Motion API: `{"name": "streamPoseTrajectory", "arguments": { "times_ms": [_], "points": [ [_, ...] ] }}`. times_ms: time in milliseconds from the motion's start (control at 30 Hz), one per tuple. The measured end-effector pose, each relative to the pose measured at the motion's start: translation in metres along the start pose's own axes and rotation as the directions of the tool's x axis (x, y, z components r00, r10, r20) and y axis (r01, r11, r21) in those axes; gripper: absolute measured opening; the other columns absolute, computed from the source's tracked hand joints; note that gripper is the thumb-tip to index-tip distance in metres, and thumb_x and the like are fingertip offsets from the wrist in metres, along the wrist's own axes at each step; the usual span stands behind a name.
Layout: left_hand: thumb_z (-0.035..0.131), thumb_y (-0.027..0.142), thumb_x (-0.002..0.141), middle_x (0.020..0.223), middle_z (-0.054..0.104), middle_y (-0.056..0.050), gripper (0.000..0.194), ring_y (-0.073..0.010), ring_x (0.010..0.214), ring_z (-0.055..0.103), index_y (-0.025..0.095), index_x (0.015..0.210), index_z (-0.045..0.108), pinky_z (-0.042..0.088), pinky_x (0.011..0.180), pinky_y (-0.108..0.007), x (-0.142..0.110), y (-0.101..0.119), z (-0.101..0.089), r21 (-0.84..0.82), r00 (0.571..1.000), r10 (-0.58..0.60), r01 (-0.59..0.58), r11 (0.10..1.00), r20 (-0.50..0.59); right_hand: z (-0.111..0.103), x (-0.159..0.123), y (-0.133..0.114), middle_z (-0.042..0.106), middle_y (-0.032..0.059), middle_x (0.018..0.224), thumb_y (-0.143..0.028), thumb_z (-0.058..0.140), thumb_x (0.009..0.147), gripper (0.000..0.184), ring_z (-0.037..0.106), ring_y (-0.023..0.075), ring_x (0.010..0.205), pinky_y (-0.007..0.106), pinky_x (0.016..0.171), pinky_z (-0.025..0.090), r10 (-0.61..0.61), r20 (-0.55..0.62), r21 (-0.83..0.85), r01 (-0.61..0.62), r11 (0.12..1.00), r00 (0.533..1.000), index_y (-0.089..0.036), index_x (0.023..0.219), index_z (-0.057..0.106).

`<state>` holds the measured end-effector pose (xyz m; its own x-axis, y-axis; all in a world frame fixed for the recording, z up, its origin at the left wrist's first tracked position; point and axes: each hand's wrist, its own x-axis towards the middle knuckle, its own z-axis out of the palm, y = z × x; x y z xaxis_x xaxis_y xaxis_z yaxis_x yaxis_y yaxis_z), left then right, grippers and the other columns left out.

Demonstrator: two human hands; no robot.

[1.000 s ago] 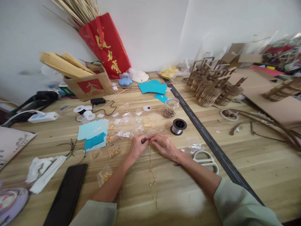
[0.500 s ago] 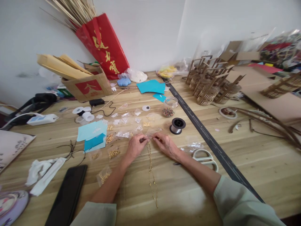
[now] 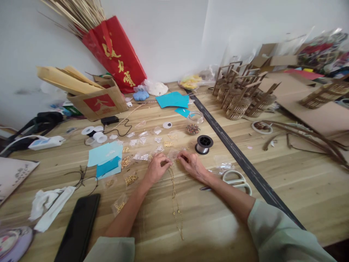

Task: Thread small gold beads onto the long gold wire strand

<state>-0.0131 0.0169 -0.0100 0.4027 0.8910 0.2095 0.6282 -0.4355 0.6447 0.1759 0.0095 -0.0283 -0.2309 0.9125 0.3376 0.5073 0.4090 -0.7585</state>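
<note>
A thin gold beaded chain lies along the wooden table, running from my fingers toward me. My left hand pinches its far end, fingers closed together. My right hand rests just to the right, fingers curled and closed on a small gold piece beside a clear plastic packet; what exactly it grips is too small to name. Several small packets of gold and silver beads lie just beyond both hands.
A wire spool and bead jar stand past my right hand. Scissors lie under my right forearm. A black phone, blue paper, a cardboard box, a red bag and wooden baskets surround.
My hands have drawn slightly apart at the chain's far end, the right hand shifting a little right onto the clear packet. The camera has tilted slightly.
</note>
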Motion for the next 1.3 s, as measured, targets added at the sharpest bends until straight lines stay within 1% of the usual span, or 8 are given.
{"name": "streamPoseTrajectory", "arguments": {
  "times_ms": [567, 633, 700, 800, 900, 1033, 1167, 1300],
  "points": [
    [0.062, 0.022, 0.077, 0.073, 0.068, -0.004, 0.01, -0.0167, 0.073, 0.06, 0.016, 0.071, 0.068, 0.046, 0.071, -0.029, 0.0, 0.0, 0.0, -0.094, 0.996, -0.079, 0.081, 0.992, 0.031, 0.001, 0.0, 0.004, 0.055, -0.0023, 0.058, -0.019, 0.049, 0.083, 0.014, 0.047, 0.0107, 0.051, 0.021, 0.052, 0.035, 0.062, 0.001, -0.02, -0.062, 0.998, 0.998, -0.017, 0.08, 0.062],
    [0.062, 0.021, 0.077, 0.073, 0.068, -0.004, 0.011, -0.0165, 0.071, 0.06, 0.016, 0.071, 0.068, 0.046, 0.069, -0.028, -0.001, 0.001, 0.001, -0.097, 0.995, -0.094, 0.097, 0.991, 0.031, -0.002, 0.001, 0.004, 0.061, 0.0011, 0.071, -0.019, 0.049, 0.084, 0.014, 0.053, 0.0128, 0.059, 0.023, 0.058, 0.04, 0.045, -0.028, -0.054, -0.047, 0.997, 0.999, -0.017, 0.087, 0.062],
    [0.062, 0.02, 0.077, 0.072, 0.068, -0.004, 0.01, -0.0161, 0.069, 0.06, 0.016, 0.07, 0.068, 0.045, 0.068, -0.028, -0.001, 0.002, 0.002, -0.096, 0.994, -0.103, 0.106, 0.99, 0.032, -0.008, 0.003, 0.001, 0.062, 0.0075, 0.098, -0.016, 0.051, 0.081, 0.021, 0.057, 0.0185, 0.079, 0.031, 0.073, 0.045, -0.017, -0.104, -0.128, 0.003, 0.992, 0.994, -0.018, 0.099, 0.061],
    [0.062, 0.02, 0.077, 0.072, 0.068, -0.003, 0.01, -0.016, 0.071, 0.059, 0.016, 0.07, 0.068, 0.045, 0.069, -0.028, -0.001, 0.002, 0.004, -0.076, 0.994, -0.109, 0.11, 0.991, 0.019, -0.017, 0.005, -0.008, 0.048, 0.0117, 0.127, -0.012, 0.053, 0.079, 0.04, 0.047, 0.028, 0.11, 0.045, 0.094, 0.038, -0.147, -0.204, -0.237, 0.097, 0.967, 0.968, -0.02, 0.118, 0.054],
    [0.062, 0.022, 0.078, 0.071, 0.067, -0.002, 0.011, -0.0162, 0.071, 0.058, 0.017, 0.07, 0.068, 0.044, 0.07, -0.028, -0.001, 0.002, 0.004, -0.048, 0.995, -0.097, 0.098, 0.994, 0.03, -0.019, 0.002, -0.019, 0.051, 0.0105, 0.124, -0.008, 0.045, 0.084, 0.041, 0.048, 0.0257, 0.112, 0.042, 0.095, 0.039, -0.218, -0.109, -0.211, 0.191, 0.959, 0.97, -0.021, 0.122, 0.051],
    [0.062, 0.019, 0.078, 0.071, 0.066, -0.002, 0.009, -0.0165, 0.071, 0.058, 0.017, 0.072, 0.069, 0.044, 0.069, -0.027, -0.001, 0.003, 0.004, -0.032, 0.996, -0.073, 0.074, 0.997, 0.042, -0.009, -0.005, -0.024, 0.059, 0.0097, 0.112, -0.011, 0.042, 0.089, 0.032, 0.059, 0.0192, 0.096, 0.03, 0.08, 0.048, -0.253, 0.097, -0.094, 0.262, 0.96, 0.963, -0.02, 0.117, 0.054],
    [0.062, 0.013, 0.075, 0.072, 0.066, -0.003, 0.008, -0.0183, 0.076, 0.058, 0.017, 0.07, 0.067, 0.045, 0.073, -0.029, -0.001, 0.005, 0.005, 0.015, 0.999, -0.047, 0.046, 0.999, 0.027, 0.0, -0.008, -0.02, 0.065, 0.009, 0.1, -0.012, 0.042, 0.091, 0.025, 0.062, 0.0175, 0.088, 0.027, 0.076, 0.047, -0.191, 0.191, -0.047, 0.203, 0.978, 0.963, -0.018, 0.11, 0.058],
    [0.062, 0.015, 0.076, 0.073, 0.067, -0.003, 0.009, -0.0195, 0.079, 0.058, 0.018, 0.069, 0.066, 0.045, 0.074, -0.031, -0.002, 0.008, 0.005, 0.024, 0.999, -0.039, 0.038, 0.999, 0.014, 0.001, -0.007, -0.014, 0.067, 0.0066, 0.086, -0.013, 0.047, 0.09, 0.018, 0.061, 0.0159, 0.076, 0.025, 0.071, 0.045, -0.134, 0.21, -0.035, 0.145, 0.989, 0.968, -0.017, 0.098, 0.062]
  ]
}}
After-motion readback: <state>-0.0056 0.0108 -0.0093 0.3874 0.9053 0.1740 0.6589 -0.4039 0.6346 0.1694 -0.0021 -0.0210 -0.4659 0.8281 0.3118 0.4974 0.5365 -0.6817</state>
